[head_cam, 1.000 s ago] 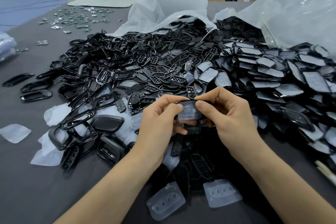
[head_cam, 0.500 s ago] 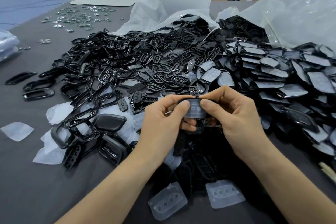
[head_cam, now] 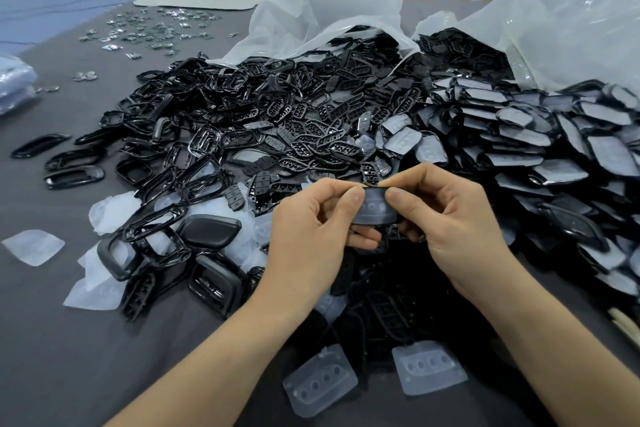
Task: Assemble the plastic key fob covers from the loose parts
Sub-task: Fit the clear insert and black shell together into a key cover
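Translucent key fob pad (head_cam: 375, 209), pinched between left hand (head_cam: 311, 236), right hand (head_cam: 450, 222)

Even, soft overhead light; glare on clear plastic bags (head_cam: 571, 31) far right; glossy glints on black parts; shadow pool beneath forearms; wide-angle bending at edges; far background soft.

glossy black frames (head_cam: 204, 140), translucent white dotted membranes (head_cam: 320, 380), grey tablecloth (head_cam: 69, 357), silver emblems (head_cam: 152, 29)
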The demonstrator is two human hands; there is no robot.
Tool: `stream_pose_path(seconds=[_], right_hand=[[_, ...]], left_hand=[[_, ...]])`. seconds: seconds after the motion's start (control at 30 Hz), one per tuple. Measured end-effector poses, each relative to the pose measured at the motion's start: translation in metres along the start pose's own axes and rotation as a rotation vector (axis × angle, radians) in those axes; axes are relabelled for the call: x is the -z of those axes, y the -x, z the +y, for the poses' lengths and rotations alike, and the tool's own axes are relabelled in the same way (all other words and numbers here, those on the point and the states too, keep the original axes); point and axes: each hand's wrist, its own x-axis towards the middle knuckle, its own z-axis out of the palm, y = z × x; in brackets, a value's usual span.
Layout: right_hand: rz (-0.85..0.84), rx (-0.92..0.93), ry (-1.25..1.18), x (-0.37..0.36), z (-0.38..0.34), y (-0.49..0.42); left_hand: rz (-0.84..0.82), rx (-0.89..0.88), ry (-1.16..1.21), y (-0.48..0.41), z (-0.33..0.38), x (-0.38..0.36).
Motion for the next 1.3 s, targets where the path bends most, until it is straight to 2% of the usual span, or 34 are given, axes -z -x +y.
stream_pose_path(seconds=[0.2, 0.5, 0.7, 0.97, 1.1, 1.3], right_hand=[[0.009, 0.045, 0.072, -0.0007, -0.0015, 0.0008], [-0.001, 0.026, 0.082, -0.0004, 0.0012, 0.0011], [-0.093, -0.14, -0.238, 0.0025, 0.0025, 0.0008], [-0.154, -0.067, -0.172, 0.0012, 0.0026, 0.0028], [-0.109, -0.049, -0.157, 0.0016, 0.003, 0.0015], [-0.027, -0.115, -0.24, 0.0047, 0.0046, -0.0014]], left_hand=[[-0.067, 0.027, 0.056, 0.003, 0.0031, -0.0011], [-0.047, 0.038, 0.07, 0.001, 0.0026, -0.0009], [-0.016, 0.034, 0.083, 0.0011, 0.0011, 0.0003], [0.001, 0.051, 0.131, -0.0013, 0.0013, 0.0012], [-0.035, 0.033, 0.134, 0.0003, 0.0031, 0.0013], [-0.118, -0.051, 0.037, 0.0003, 0.0021, 0.0007]])
